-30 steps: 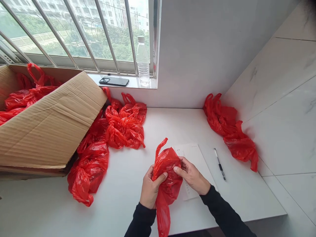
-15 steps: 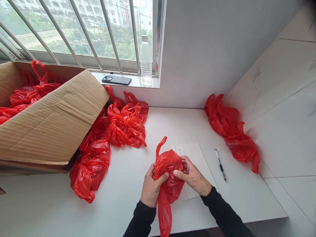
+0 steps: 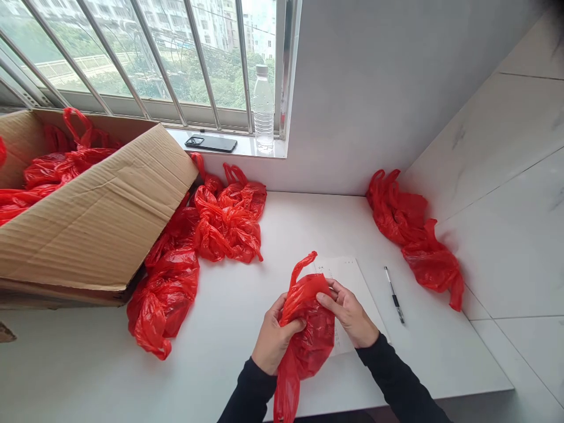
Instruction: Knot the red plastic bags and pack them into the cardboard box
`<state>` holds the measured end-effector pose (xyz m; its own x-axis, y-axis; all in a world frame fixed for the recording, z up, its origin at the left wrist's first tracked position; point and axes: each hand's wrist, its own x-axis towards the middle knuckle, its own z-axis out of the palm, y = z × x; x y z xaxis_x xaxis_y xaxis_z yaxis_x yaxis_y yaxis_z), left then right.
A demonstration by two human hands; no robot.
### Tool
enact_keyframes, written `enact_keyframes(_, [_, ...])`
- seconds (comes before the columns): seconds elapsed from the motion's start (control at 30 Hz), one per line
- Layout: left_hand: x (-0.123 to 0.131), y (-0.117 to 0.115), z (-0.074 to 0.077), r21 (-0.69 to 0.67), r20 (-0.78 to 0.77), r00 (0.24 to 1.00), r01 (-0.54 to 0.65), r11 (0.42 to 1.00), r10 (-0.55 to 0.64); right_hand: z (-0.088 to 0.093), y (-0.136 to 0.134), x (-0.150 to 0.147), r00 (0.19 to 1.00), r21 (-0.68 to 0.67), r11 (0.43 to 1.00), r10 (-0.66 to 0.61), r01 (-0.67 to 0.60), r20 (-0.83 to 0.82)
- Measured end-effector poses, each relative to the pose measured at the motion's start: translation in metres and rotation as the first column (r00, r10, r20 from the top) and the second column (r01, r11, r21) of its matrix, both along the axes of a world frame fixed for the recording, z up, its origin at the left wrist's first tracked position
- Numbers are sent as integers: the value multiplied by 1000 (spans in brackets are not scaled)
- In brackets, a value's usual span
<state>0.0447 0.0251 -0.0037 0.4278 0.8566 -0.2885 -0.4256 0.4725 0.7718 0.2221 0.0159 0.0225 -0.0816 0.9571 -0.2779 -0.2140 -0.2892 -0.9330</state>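
Note:
Both my hands hold one crumpled red plastic bag (image 3: pixel 308 335) above the near edge of the white table (image 3: pixel 229 329). My left hand (image 3: pixel 274 341) is closed on the bag's left side, thumb pressed across its front. My right hand (image 3: pixel 350 311) pinches its upper right edge. One bag handle sticks up above my fingers, and the bag's tail hangs down past the table edge between my black sleeves. A white sheet of paper (image 3: pixel 348 276) lies under and behind my right hand.
A black pen (image 3: pixel 393 294) lies right of the paper. Red bags are piled at the left (image 3: pixel 198 235) and by the right wall (image 3: pixel 414 235). A tilted cardboard box (image 3: pixel 88 217) holds more bags. On the window sill lie a phone (image 3: pixel 211 143) and a water bottle (image 3: pixel 263 108).
My hands and the bag have shifted slightly right and toward me. The bag's handle has tipped over to the right, and the bag looks more bunched between my hands.

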Motion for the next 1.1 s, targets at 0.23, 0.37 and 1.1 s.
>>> enact_keyframes(0.23, [-1,2,-9,-33,2,999,-40,999,40,-1,-1,3,997,58,997,-59,56,46])
enact_keyframes(0.37, [-2,4,-8,-65,52,991,-120,991,123,-7,-3,3,994,-9,999,49,-49,97])
enact_keyframes(1.1, [0,3,-8,1,-112,994,14,1000,-14,-6,-3,0,996,-15,999,-31,32,86])
